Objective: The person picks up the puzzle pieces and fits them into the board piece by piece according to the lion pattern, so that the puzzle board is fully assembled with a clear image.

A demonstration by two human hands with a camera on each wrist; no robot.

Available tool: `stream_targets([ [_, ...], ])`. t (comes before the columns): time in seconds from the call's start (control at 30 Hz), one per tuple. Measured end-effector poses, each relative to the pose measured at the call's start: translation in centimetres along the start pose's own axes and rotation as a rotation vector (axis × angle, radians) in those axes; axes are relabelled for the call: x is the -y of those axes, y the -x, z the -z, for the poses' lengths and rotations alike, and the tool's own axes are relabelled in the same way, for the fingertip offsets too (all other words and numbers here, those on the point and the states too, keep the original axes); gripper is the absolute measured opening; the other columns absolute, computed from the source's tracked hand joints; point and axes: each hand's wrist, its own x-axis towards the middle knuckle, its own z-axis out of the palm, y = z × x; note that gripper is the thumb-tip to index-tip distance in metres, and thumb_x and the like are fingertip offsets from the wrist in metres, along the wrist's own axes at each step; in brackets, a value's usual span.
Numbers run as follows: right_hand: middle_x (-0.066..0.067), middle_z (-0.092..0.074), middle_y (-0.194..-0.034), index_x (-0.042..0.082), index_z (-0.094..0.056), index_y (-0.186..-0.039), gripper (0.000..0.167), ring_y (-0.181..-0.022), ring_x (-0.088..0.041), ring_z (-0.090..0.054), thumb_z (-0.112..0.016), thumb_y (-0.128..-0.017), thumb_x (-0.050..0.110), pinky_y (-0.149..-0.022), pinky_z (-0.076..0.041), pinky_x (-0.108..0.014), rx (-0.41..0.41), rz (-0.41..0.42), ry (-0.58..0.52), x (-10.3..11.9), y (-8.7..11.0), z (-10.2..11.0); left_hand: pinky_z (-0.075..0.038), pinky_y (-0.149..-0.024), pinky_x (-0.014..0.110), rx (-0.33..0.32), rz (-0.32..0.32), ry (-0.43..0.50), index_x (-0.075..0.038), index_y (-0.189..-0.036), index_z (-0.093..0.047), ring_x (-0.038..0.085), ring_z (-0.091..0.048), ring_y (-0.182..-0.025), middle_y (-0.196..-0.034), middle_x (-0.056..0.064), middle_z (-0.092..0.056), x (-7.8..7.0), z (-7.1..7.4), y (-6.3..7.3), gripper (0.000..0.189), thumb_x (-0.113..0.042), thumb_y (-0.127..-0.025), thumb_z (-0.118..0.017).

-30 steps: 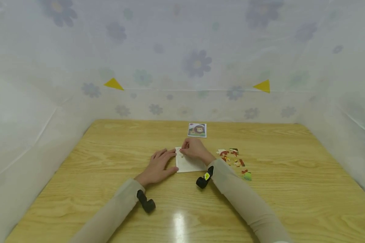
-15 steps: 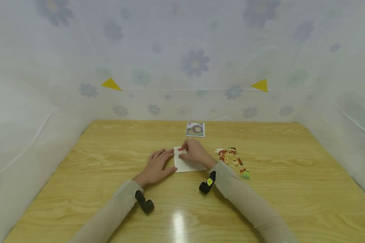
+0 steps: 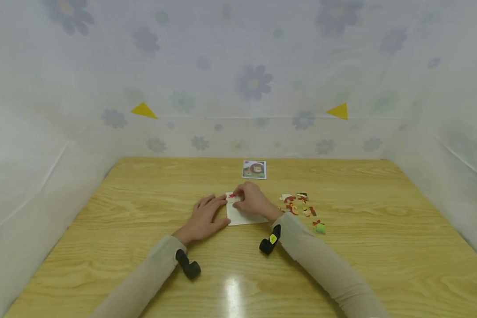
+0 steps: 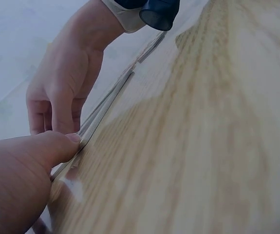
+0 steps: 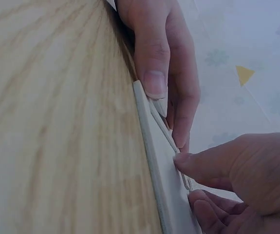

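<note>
Tabletop [image 3: 143,190] in wood grain was noted beneath all items. At the left, the left hand [image 3: 204,221] was found laid low with fingers extended and spread, nothing being gripped; its fingertips and thumb were rested against the left edge of a white board [image 3: 242,218], which was set flat in front of the person.

Near the board's far left corner, a red-marked patch [image 3: 231,195] was observed. Just to its right, the fingers of the right hand [image 3: 255,202] were seen curled, with a small gap between thumb and fingertips. In the right wrist view, a puzzle piece [image 5: 187,184] with a thin, pale edge appeared to be pinched there, close above the board; its printed face was obscured.

The board was judged light, stiff and inclined to slide, so that steadying at its outer edge was considered sound. The piece was judged very light and thin, with tabs liable to crease; a hold by opposite edges was preferred.

Beyond the right hand, a lion picture card [image 3: 254,170] was recorded lying flat, apart from the board. Farthest right, several loose pieces [image 3: 292,209] were found scattered, their edges offering the best hold.
</note>
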Motion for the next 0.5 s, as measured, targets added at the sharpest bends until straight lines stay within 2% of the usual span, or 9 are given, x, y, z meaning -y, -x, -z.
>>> stream_targets([
  [0.17, -0.01, -0.063, -0.095, 0.001, -0.065, -0.102, 0.025, -0.078, -0.013, -0.06, -0.075, -0.081, 0.009, -0.074, -0.052, -0.027, 0.037, 0.086, -0.117, -1.1, 0.6, 1.0, -0.016, -0.112, 0.062, 0.012, -0.002, 0.011, -0.004, -0.138, -0.049, 0.04, -0.027, -0.141, -0.152, 0.01, -0.039, 0.1, 0.0, -0.2, 0.057, -0.037, -0.093, -0.062],
  [0.23, -0.009, -0.063, -0.098, 0.002, -0.064, -0.104, 0.024, -0.08, -0.013, -0.06, -0.073, -0.083, 0.009, -0.075, -0.052, -0.027, 0.059, 0.097, -0.16, -1.6, 0.7, 1.2, -0.016, -0.112, 0.062, 0.009, 0.003, 0.015, -0.005, -0.139, -0.048, 0.04, -0.027, -0.141, -0.153, 0.01, -0.038, 0.3, -0.1, -0.1, 0.058, -0.037, -0.093, -0.061],
  [0.3, -0.009, -0.064, -0.1, 0.003, -0.063, -0.106, 0.022, -0.08, -0.013, -0.06, -0.07, -0.086, 0.01, -0.075, -0.052, -0.026, 0.082, 0.12, -0.169, -1.8, 0.9, 1.5, -0.015, -0.112, 0.062, 0.002, 0.008, 0.021, -0.004, -0.139, -0.048, 0.04, -0.027, -0.141, -0.152, 0.011, -0.038, 0.5, 0.0, 0.1, 0.058, -0.036, -0.092, -0.062],
  [0.4, -0.007, -0.065, -0.102, 0.005, -0.062, -0.11, 0.021, -0.077, -0.012, -0.058, -0.066, -0.091, 0.014, -0.071, -0.05, -0.025, 0.133, 0.109, -0.175, -2.1, 1.2, 2.0, -0.015, -0.112, 0.061, -0.002, 0.021, 0.021, -0.005, -0.14, -0.047, 0.04, -0.027, -0.141, -0.153, 0.011, -0.038, 0.9, 0.2, 0.5, 0.059, -0.035, -0.092, -0.063],
  [0.5, -0.007, -0.065, -0.1, 0.005, -0.062, -0.112, 0.02, -0.073, -0.01, -0.056, -0.062, -0.094, 0.016, -0.066, -0.049, -0.024, 0.147, 0.125, -0.156, -2.5, 2.0, 3.0, -0.015, -0.111, 0.062, -0.002, 0.022, 0.013, -0.005, -0.139, -0.048, 0.04, -0.027, -0.141, -0.153, 0.01, -0.038, 1.1, 0.3, 0.8, 0.058, -0.035, -0.091, -0.063],
])
